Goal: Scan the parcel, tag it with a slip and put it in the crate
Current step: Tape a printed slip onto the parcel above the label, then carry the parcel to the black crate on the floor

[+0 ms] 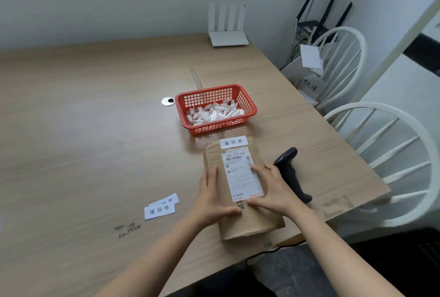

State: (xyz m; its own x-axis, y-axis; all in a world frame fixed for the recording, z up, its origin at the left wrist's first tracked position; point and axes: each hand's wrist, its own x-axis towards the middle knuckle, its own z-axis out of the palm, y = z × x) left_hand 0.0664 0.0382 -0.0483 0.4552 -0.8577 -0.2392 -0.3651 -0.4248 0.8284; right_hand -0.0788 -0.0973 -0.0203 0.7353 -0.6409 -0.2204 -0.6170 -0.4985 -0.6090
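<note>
We count one brown paper-wrapped parcel lying flat on the light wooden table, near its front right edge. It carries one white printed shipping label and, at its far end, one small white paper slip with three black characters. Two more white slips of the same kind lie overlapped on the table to the left of the parcel; the upper one is partly covered, so only part of its print shows.

Our two hands hold the parcel between them. The left hand lies along the parcel's left edge with its thumb across the top; the right hand rests flat over the label's right side and lower corner. Both press on the parcel with fingers extended, neither curled into a fist.

One black handheld barcode scanner lies just right of the parcel, its grip partly behind the right hand. One red plastic mesh basket stands beyond the parcel, holding many small white tubes, too jumbled to count. Beside it sits one round metal disc.

Two white wooden chairs stand at the right; the nearer one is cut off by the frame. One white router with four antennas stands at the table's far edge. The fine print on the label is too blurred to read.
</note>
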